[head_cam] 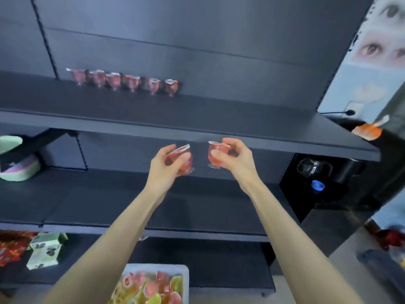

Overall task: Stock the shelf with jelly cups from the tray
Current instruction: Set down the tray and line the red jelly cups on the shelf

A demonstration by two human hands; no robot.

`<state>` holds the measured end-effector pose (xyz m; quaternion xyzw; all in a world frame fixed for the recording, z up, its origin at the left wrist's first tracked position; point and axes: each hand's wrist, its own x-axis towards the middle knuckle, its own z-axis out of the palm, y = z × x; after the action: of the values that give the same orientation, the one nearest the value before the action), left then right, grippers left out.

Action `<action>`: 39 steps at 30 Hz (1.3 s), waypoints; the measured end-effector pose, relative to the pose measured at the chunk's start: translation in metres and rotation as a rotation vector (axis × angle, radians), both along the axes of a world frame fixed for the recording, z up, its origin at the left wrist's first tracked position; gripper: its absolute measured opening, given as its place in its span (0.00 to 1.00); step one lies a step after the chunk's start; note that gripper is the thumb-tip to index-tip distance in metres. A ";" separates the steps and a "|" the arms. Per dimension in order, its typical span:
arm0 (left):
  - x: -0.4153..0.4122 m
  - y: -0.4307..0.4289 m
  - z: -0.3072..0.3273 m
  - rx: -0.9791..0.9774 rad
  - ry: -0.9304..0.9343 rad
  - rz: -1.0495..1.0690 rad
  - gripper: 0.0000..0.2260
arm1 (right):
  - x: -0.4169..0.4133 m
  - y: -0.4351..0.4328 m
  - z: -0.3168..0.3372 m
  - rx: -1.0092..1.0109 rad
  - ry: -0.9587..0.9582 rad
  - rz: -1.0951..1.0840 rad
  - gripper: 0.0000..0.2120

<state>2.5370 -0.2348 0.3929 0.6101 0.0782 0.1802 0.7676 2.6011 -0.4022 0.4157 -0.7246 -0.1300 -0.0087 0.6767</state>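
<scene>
Head view, 3 dark shelf boards in sight.

Left hand (166,166): raised in front of the shelving, fingers curled round 1 red jelly cup, the left cup (183,160). It is tilted, foil lid facing up and to the right.

Right hand (237,159): same height, thumb and fingers pinching 1 red cup, the right cup (213,155). It is approx upright, stem foot showing below the fingers.

The 2 held cups are near each other but apart, w/ a gap between lids. Both sit just under the front edge of the top shelf (219,116) as seen, not on any board.

Top shelf: row (123,81) of 6 red cups, upright, side by side along the back panel, left of centre. The last 2 on the right are spaced a bit wider.

Tray (185,269): white, at bottom edge of view between the forearms, holding red and yellow-green cups. They are too blurred to count, perhaps 10 or so.

Misc: green boxes (45,249) and red packets (11,245) on the lowest board, at left. 1 orange pack (368,132) beyond the right end of the top shelf. 1 blue cap (317,186) in the dark recess at right.
</scene>
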 end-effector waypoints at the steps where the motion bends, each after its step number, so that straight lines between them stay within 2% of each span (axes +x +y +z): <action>1: 0.010 0.002 0.009 0.029 -0.021 0.009 0.19 | 0.011 0.002 0.009 -0.011 -0.026 -0.004 0.21; 7: 0.080 0.020 0.058 0.214 -0.123 0.059 0.10 | 0.077 0.015 0.053 -0.129 -0.166 -0.035 0.17; 10: 0.127 0.033 0.073 0.287 -0.121 0.092 0.15 | 0.117 0.023 0.066 -0.214 -0.234 -0.043 0.14; 12: 0.160 0.042 0.079 0.417 -0.092 0.129 0.22 | 0.147 0.030 0.072 -0.239 -0.255 -0.046 0.14; 14: 0.195 0.051 0.083 0.519 -0.058 0.159 0.25 | 0.176 0.037 0.076 -0.269 -0.274 -0.040 0.14; 19: 0.275 0.071 0.085 0.669 0.019 0.176 0.28 | 0.254 0.050 0.083 -0.344 -0.282 0.012 0.13; 23: 0.320 0.080 0.086 0.771 0.066 0.187 0.24 | 0.312 0.070 0.078 -0.464 -0.301 0.030 0.15; 25: 0.340 0.085 0.084 0.797 0.079 0.202 0.24 | 0.336 0.080 0.074 -0.509 -0.306 0.037 0.16; 34: 0.391 0.109 0.068 0.836 0.095 0.175 0.20 | 0.394 0.108 0.056 -0.622 -0.343 0.068 0.17; 39: 0.393 0.115 0.065 0.968 0.081 0.126 0.19 | 0.399 0.111 0.051 -0.678 -0.353 0.051 0.16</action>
<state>2.9304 -0.1197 0.4584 0.8976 0.0519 0.2180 0.3797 3.0000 -0.2909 0.4667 -0.8912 -0.2579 -0.0731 0.3660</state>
